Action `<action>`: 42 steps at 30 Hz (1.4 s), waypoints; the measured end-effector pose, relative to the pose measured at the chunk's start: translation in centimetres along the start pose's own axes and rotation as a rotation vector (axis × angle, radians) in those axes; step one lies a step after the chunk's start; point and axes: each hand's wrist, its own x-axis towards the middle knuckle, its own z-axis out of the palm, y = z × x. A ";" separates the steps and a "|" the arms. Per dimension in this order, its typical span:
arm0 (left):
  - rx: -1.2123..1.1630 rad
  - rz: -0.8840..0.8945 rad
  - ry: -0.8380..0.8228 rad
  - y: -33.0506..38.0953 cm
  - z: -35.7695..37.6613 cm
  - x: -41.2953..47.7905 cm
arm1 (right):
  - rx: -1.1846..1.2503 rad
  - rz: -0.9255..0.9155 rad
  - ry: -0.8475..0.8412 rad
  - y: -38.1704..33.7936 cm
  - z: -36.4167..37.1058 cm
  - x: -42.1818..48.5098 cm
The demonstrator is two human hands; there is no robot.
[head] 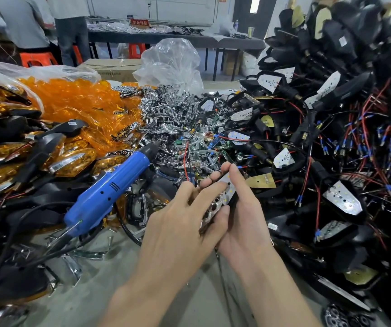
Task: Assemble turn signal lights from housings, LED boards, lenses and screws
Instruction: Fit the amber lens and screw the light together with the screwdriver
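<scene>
Both hands meet in the middle of the frame on one small light part point(228, 188). The left hand point(182, 223) curls its fingers over it. The right hand point(244, 220) grips its side. A blue screwdriver point(109, 187) lies at left, below a heap of orange lenses point(72, 97).

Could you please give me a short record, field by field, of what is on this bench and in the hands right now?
left hand: pinches a chrome reflector
right hand: holds an LED board against the reflector
screwdriver: blue, lying among parts, left of the hands
lenses: orange heap, far left
housings: black, wired, piled on the right
plastic bag: clear, behind the heaps
</scene>
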 end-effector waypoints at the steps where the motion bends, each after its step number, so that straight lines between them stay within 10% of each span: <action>1: -0.001 -0.003 -0.002 0.0 0.0 0.0 | 0.003 0.005 -0.004 0.0 0.0 0.0; 42: -0.190 -0.011 -0.011 -0.2 -0.1 0.0 | -0.098 -0.076 0.071 0.1 0.2 0.3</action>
